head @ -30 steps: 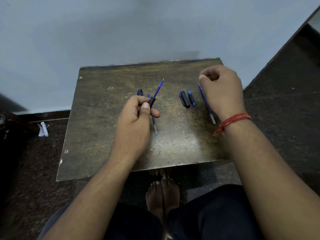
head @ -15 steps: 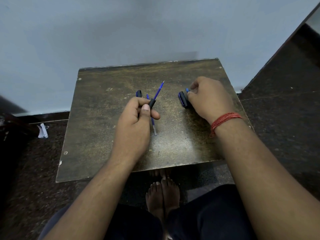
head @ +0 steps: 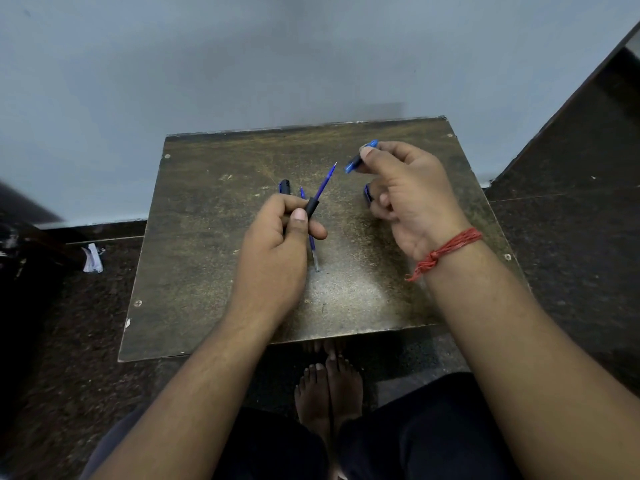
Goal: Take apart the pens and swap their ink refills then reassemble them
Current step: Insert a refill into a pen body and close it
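My left hand (head: 277,247) grips a black pen barrel (head: 311,206) with a blue ink refill (head: 325,183) sticking out of it, tip pointing up and to the right. A second refill (head: 313,249) lies on the board just under that hand. A black pen part (head: 284,186) rests beside my left fingers. My right hand (head: 412,199) is raised over the board's right side and pinches a small blue pen tip piece (head: 360,157) between thumb and forefinger. Another dark pen part (head: 367,194) lies on the board, half hidden by my right fingers.
The parts lie on a worn brown board (head: 207,271) set against a pale wall. Dark speckled floor surrounds it, with a scrap of white paper (head: 92,258) at the left. My bare feet (head: 327,386) show below the board's near edge.
My right hand moved left from the far right refill to the pen parts, picked up the blue tip piece and lifted it off the board. My left hand kept its grip and stayed put.
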Demonstrator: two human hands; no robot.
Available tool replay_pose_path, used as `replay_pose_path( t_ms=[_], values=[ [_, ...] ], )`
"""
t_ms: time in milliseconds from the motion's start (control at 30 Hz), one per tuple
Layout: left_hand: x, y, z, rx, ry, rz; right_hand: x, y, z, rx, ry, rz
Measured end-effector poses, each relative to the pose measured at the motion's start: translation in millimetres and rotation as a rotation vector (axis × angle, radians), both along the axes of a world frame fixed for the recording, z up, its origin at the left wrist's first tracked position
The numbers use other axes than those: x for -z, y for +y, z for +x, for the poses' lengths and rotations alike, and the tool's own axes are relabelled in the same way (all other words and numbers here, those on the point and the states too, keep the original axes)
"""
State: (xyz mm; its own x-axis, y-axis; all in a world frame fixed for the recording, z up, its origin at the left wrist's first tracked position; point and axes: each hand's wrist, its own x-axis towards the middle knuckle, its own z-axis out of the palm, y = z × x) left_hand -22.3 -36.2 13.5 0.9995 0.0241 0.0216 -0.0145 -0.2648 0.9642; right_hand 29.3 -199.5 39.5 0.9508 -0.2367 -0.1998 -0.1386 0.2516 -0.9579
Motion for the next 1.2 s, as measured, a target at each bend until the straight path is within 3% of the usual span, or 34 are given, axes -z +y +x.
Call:
replay_pose_path(
  t_ms=[133,467,733,933,1200],
  values=[
    [-1,-1,-1,0.012,0.008,0.017,-1,-1,1,0.029,-0.043,0.067],
    [-2,-2,-2,0.021,0.012,0.017,-3,5,-4,-0.033,-0.116,-0.099],
    [-2,0,-1,0.009,-0.006,0.02,2,2,-3,-0.136,-0.114,-0.141],
    [-4,1,-2,0.01,-0.03,0.018,2,10,-9,-0.349,-0.098,-0.227],
    [-4,1,-2,0.011,-0.051,0.032,-3,10,-11,-0.384,-0.078,-0.299]
  ],
)
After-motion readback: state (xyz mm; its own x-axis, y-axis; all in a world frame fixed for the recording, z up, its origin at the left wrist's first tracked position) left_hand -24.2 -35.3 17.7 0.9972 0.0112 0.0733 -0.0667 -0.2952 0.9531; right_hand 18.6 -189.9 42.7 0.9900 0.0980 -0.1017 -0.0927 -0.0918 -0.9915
